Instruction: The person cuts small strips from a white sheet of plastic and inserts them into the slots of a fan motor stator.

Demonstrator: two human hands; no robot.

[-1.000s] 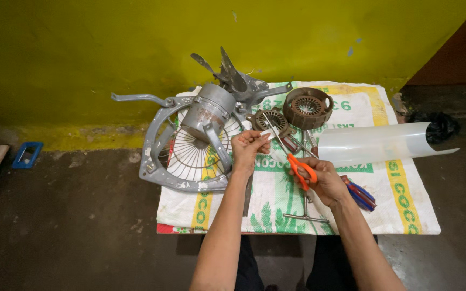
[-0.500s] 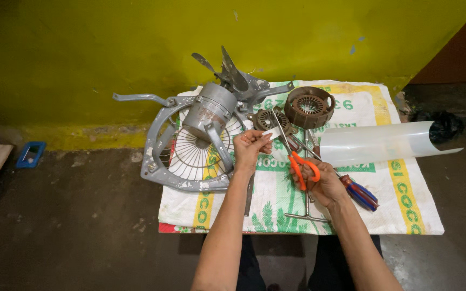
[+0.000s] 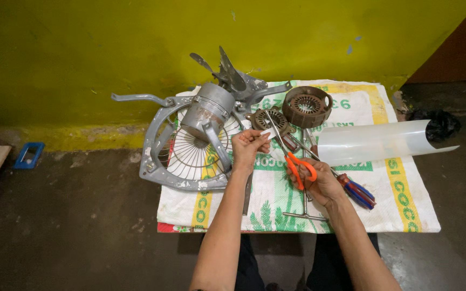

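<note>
Pinching small white strip point(image 3: 268, 133) in our left hand point(image 3: 248, 148); our right hand point(image 3: 319, 180) closed around orange scissors point(image 3: 293, 159), blades open at strip, above printed sack point(image 3: 400, 188).

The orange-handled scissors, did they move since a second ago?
No, hardly. The orange-handled scissors in the right hand sit at the same spot beside the rolled clear plastic sheet, blades toward the small white piece the left hand pinches.

Orange-handled scissors point(image 3: 296, 161), grey fan frame point(image 3: 160, 161), white sack point(image 3: 405, 199) with green-yellow print, yellow wall point(image 3: 109, 43)
</note>
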